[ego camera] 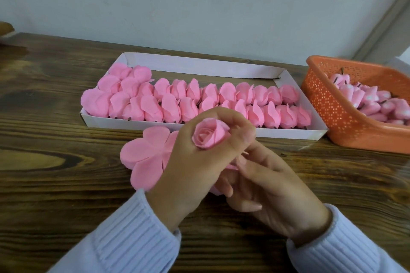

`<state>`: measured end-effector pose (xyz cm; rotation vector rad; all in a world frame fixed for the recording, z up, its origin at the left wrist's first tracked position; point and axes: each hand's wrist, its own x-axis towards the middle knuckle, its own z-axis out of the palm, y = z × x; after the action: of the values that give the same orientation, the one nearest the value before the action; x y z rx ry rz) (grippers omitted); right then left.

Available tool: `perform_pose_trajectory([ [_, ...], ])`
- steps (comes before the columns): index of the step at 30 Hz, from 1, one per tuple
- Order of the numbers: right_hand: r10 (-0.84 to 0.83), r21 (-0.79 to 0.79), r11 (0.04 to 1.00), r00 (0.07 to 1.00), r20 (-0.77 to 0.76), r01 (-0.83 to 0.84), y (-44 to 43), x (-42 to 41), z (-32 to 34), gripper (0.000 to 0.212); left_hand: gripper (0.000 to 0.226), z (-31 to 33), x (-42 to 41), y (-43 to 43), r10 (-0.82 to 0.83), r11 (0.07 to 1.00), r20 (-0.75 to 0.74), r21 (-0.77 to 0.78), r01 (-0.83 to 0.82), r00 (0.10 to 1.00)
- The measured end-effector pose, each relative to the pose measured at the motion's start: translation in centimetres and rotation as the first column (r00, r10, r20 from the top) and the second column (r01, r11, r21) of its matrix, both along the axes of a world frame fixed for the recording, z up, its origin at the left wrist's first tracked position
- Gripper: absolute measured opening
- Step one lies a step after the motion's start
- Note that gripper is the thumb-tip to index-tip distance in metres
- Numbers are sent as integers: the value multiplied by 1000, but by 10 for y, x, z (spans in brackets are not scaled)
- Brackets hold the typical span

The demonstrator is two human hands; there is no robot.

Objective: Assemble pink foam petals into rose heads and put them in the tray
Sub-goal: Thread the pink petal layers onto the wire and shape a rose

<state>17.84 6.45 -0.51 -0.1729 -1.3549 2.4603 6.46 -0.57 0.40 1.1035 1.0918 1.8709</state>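
1. A dark-stained wooden table (44,117) fills the view, with a pale wall behind it.
2. At centre-left lies a shallow white cardboard tray (199,65); finished rose heads (170,106) lie in it in two packed rows, with extras heaped at its left end; each is a closed pink foam bud lying on its side; the tray's far strip is bare.
3. On the table just in front of the tray lies a flat petal piece (144,157); it is pink foam cut into rounded lobes that meet at a centre; the left hand covers its right part.
4. The left hand (188,168), in a pale blue ribbed sleeve (124,235), is raised above the table in front of the tray; its fingers and thumb curl round a small rosebud (208,136) and grip it; the bud is soft matte pink, its petals wound in a tight spiral, its open top facing the camera.
5. The right hand (273,193), in a matching sleeve, sits just below and right of the left hand; its fingers are curled toward the bud's base, where a little pink foam shows; whether they grip that foam cannot be told.
6. At the far right stands an orange perforated plastic basket (332,113), just beside the tray; pink foam buds (377,99) with dark stubs are piled inside.
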Motion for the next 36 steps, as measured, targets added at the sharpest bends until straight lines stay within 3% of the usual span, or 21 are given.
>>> perform_pose_trajectory([
  [3,-25,23,999,1000,-8,26,-3,-1,-4,44,16,1,1,-1,-48,999,-40,5,49,998],
  [6,-33,13,999,999,-16,33,-4,-2,-4,45,16,0,2,-1,-78,993,-76,-90,71,994],
  [11,-25,17,1000,1000,-20,25,-4,-3,-6,43,19,-1,3,-2,-110,987,12,-116,111,994],
  [14,-24,-18,1000,998,-55,23,-2,-3,-5,50,23,-1,3,-2,-82,989,-27,-124,78,996],
  [18,-73,22,997,997,29,73,0,-3,-5,26,12,1,5,-3,-107,991,-69,-83,101,992],
  [22,-36,32,999,999,-20,37,0,-4,-4,26,15,1,7,-3,-122,989,-29,-88,119,992],
  [25,-7,-10,1000,998,-67,6,0,-4,-4,40,14,2,7,-2,-59,993,8,-102,59,998],
  [28,-34,-1,999,999,1,34,1,-4,-4,20,11,4,8,-4,-92,990,-36,-109,88,995],
  [30,-28,-6,1000,998,54,28,1,-4,-4,23,15,7,10,-5,-126,985,-50,-125,119,991],
  [33,18,-17,1000,1000,-23,-19,2,-4,-4,22,23,8,9,-4,-46,996,-82,-85,39,996],
  [36,62,-18,998,996,-60,-64,3,-3,-5,33,18,8,6,-5,-30,997,-98,-75,23,995],
])
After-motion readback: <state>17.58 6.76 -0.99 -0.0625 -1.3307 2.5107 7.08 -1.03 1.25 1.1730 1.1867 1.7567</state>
